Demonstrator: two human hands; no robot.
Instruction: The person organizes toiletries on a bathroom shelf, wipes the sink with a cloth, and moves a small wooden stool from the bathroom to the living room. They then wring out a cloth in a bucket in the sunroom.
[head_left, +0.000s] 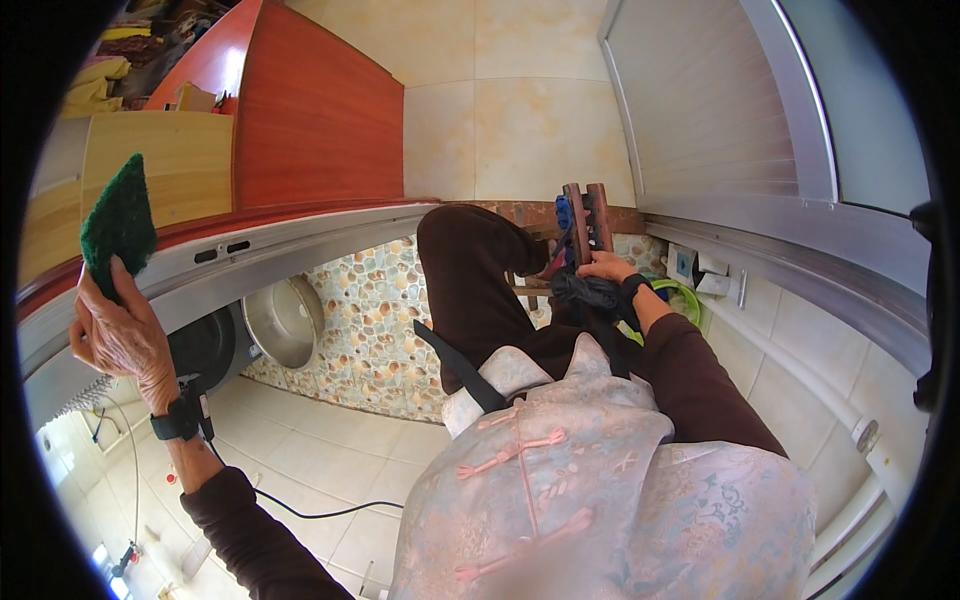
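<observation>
My left hand (124, 326), at the far left, pinches a green scouring pad (120, 221) between thumb and fingers. The pad is held up in front of the silver metal door frame (300, 247). My right hand (609, 268) is near the centre right, with its fingers on the lower end of a reddish-brown two-railed wooden piece (587, 217); what the whole object is, I cannot tell. A blue cloth-like thing (563, 212) shows at its left side. Dark bunched fabric (589, 291) hangs just below my right hand.
A steel basin (283, 322) stands at the left beside a dark round tub (202, 349). A green plastic bin (686, 300) is by the right wall, near white pipes (780, 360). A red cabinet (315, 120) stands beyond the sill, and a door panel (697, 97) is at upper right.
</observation>
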